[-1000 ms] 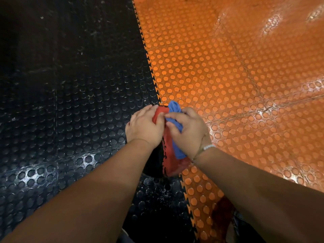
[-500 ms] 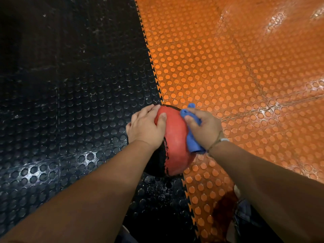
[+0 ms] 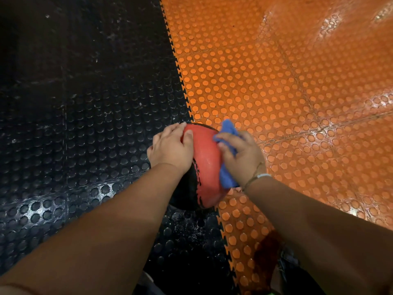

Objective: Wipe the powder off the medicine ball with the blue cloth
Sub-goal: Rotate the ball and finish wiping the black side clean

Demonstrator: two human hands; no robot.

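A red and black medicine ball [image 3: 205, 165] sits on the floor where the black and orange mats meet. My left hand [image 3: 170, 147] lies flat over the ball's left top, fingers spread, thumb on the red panel. My right hand [image 3: 242, 154] grips a bunched blue cloth [image 3: 226, 173] and presses it against the ball's right side. Part of the cloth sticks out above my fingers and part hangs below my palm. The ball's right flank is hidden by the cloth and hand.
Black studded mat [image 3: 74, 124] covers the left, orange studded mat [image 3: 297, 92] the right, joined by a toothed seam. White powder specks [image 3: 191, 228] lie on the black mat just in front of the ball. Dark clothing shows at the bottom edge.
My right hand with the cloth slid from the top middle of the ball over to its right side, uncovering the red panel. The left hand stayed put.
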